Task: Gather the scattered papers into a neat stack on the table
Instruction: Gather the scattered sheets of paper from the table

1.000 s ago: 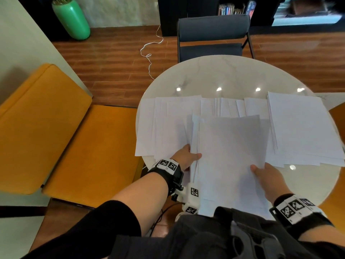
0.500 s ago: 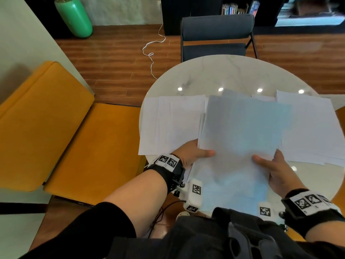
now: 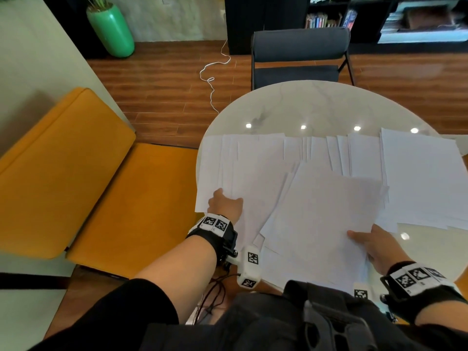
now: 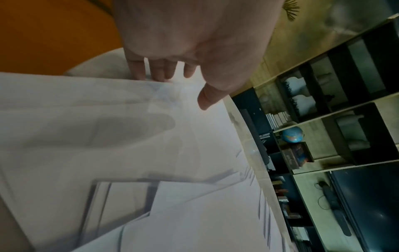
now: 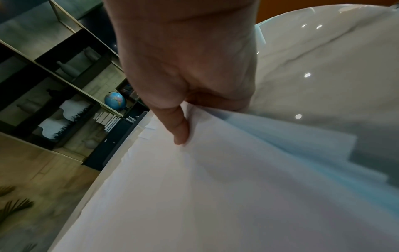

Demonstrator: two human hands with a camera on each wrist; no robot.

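White papers (image 3: pixel 253 163) lie fanned in an overlapping row across the round marble table (image 3: pixel 316 105), with a thicker pile (image 3: pixel 425 178) at the right. My right hand (image 3: pixel 367 239) grips a bundle of sheets (image 3: pixel 321 214) by its near right corner. In the right wrist view its thumb (image 5: pixel 179 129) lies on top of the bundle (image 5: pixel 215 187) and the fingers are hidden beneath. The bundle sits tilted over the row. My left hand (image 3: pixel 225 201) holds the near edge of the leftmost sheets. Its fingers (image 4: pixel 159 71) slip under that edge, with the thumb above.
A dark chair (image 3: pixel 298 57) stands at the table's far side. An orange bench (image 3: pixel 76 173) runs along the left, close to the table edge. A green vase (image 3: pixel 111 29) and a white cable (image 3: pixel 212 79) are on the wooden floor. Bookshelves (image 3: pixel 379 16) line the back.
My left hand has let go of the bundle and moved left to the outer sheets. The bundle, lifted in both hands earlier, has come down in my right hand and turned clockwise.
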